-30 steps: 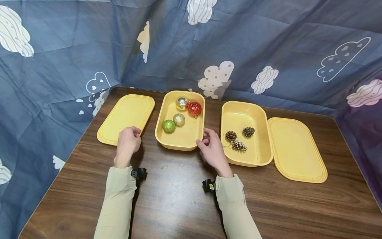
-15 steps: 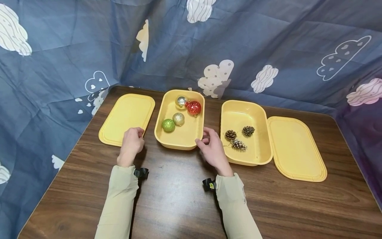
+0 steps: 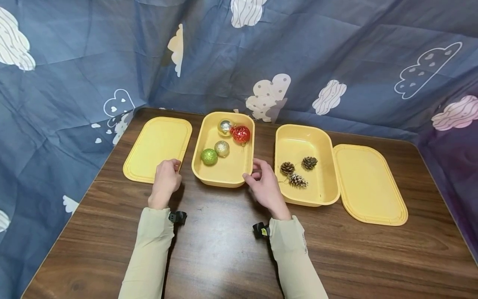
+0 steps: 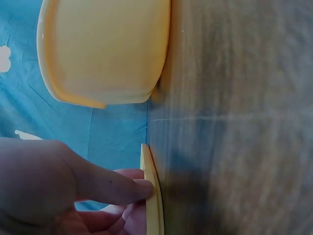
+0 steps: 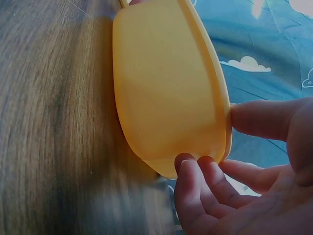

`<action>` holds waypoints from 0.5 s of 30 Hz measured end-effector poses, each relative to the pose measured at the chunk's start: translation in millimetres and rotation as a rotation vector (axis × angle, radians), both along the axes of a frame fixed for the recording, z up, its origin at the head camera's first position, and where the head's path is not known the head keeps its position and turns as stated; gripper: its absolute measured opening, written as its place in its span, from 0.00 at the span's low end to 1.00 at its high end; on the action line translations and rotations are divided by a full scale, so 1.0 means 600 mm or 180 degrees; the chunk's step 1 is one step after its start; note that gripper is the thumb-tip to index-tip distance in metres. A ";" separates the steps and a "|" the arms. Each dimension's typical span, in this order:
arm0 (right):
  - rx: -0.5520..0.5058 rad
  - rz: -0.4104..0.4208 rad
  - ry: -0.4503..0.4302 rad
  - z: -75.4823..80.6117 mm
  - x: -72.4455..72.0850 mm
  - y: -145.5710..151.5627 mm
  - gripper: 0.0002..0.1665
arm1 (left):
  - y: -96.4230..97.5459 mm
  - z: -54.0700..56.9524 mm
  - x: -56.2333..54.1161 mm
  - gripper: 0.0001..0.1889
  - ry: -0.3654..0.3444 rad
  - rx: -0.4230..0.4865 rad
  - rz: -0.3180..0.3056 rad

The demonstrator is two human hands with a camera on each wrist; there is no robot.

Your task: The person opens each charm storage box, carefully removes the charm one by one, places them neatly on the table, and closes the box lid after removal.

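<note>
My left hand (image 3: 166, 180) pinches the near right edge of a flat yellow lid (image 3: 157, 145) on the table; the left wrist view shows the thumb against the lid's edge (image 4: 154, 205). To its right stands an open yellow plastic box (image 3: 235, 168). Inside lie a green glitter bauble (image 3: 209, 156), a gold one (image 3: 222, 148), a shiny silver one (image 3: 225, 128) and a red one (image 3: 240, 134). My right hand (image 3: 266, 187) holds this box at its near right corner. In the right wrist view, the thumb meets the rim and fingertips touch the outer wall (image 5: 166, 93).
A second open yellow box (image 3: 313, 189), right of my right hand, holds three pine cones (image 3: 298, 180). Against its right side lies another yellow lid (image 3: 369, 182). Behind the brown wooden table (image 3: 216, 249) hangs a blue cloth (image 3: 209, 62) with cloud prints.
My left hand has shifted slightly to the right, and the left lid has slid a little that way with it. My right hand stays at the bauble box's corner.
</note>
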State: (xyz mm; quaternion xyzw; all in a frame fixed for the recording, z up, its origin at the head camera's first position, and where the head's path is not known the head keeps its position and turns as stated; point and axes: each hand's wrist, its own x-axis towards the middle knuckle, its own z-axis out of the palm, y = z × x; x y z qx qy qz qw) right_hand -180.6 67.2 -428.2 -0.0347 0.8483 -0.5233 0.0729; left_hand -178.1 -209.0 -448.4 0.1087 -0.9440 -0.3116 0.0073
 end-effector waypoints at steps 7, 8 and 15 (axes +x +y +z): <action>-0.0039 0.0020 -0.0013 0.002 0.000 0.000 0.35 | 0.002 -0.001 -0.003 0.21 -0.0007 -0.0010 -0.0031; -0.0041 0.0022 -0.0004 0.002 0.000 0.000 0.35 | 0.002 -0.001 -0.003 0.21 -0.0011 -0.0006 -0.0030; -0.0021 0.0017 0.0002 0.001 0.000 -0.001 0.35 | -0.001 -0.001 -0.003 0.19 -0.0048 0.0079 -0.0072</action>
